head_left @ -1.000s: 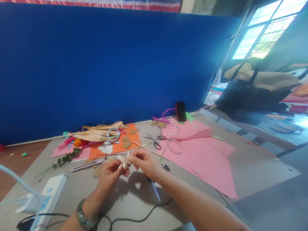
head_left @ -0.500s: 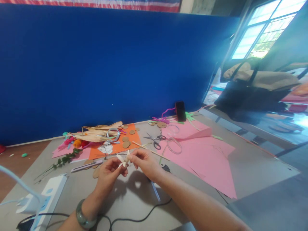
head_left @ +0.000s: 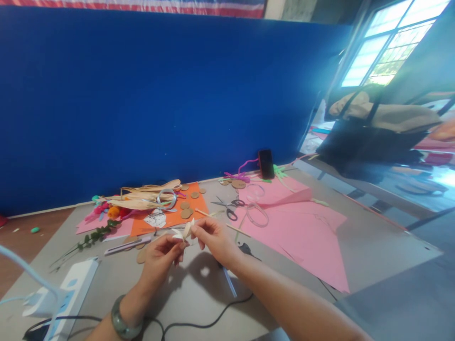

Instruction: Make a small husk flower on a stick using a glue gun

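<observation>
Just above the grey table (head_left: 373, 246), both hands meet over a small cream flower (head_left: 184, 231). The left hand (head_left: 159, 258) pinches it from below between thumb and fingertips, and the right hand (head_left: 213, 239) pinches one petal on its upper side. A light, steady hold near the middle seems best here, so the thin petals neither crease nor slip. Scissors (head_left: 229, 208) and pink paper (head_left: 302, 237) lie beyond, well apart.

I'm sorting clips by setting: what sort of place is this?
Likely a craft workspace: scissors, pink paper and cardboard discs on the table; left hand and right hand pinch a pale flower-like piece.
</observation>
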